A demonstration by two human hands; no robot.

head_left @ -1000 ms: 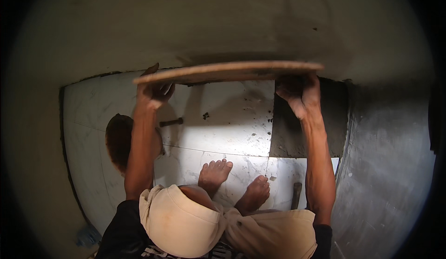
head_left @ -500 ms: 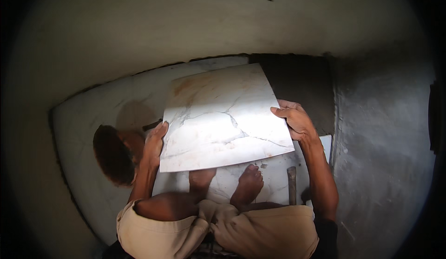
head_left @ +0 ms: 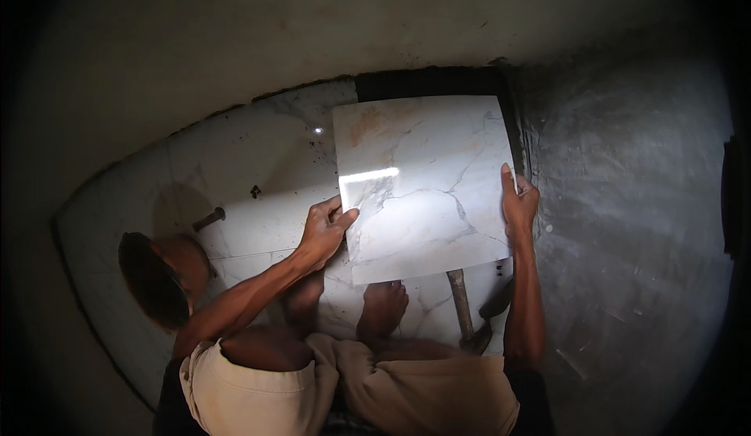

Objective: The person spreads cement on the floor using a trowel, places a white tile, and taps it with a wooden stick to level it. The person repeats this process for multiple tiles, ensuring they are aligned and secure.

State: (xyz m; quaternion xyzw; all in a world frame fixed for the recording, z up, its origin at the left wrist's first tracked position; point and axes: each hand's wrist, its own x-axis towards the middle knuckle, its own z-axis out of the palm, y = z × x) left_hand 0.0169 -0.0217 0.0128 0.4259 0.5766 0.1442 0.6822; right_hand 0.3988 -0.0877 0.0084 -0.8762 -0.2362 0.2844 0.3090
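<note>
A square white marbled tile (head_left: pixel 422 178) is held over the dark mortar patch (head_left: pixel 415 80) at the back right of the tiled floor. My left hand (head_left: pixel 325 233) grips its left edge, thumb on the top face. My right hand (head_left: pixel 518 201) grips the right edge, also with the thumb over it. The tile hides much of the patch. Just below its front edge lies a tool with a worn handle (head_left: pixel 459 303), and a dark blade-like object (head_left: pixel 494 301), partly behind my right arm, rests beside it.
A round bucket or basin (head_left: pixel 152 279) with a dark inside sits at left, near a short dark tool (head_left: pixel 209 218) on the white tiles (head_left: pixel 274 162). My bare feet (head_left: pixel 382 307) are below the tile. A plastered wall (head_left: pixel 274 29) runs behind; a grey surface (head_left: pixel 618 225) lies right.
The tile, first raised nearly edge-on near the wall, has tipped to show its marbled face, then moved rightward over the dark patch with both my hands still on it.
</note>
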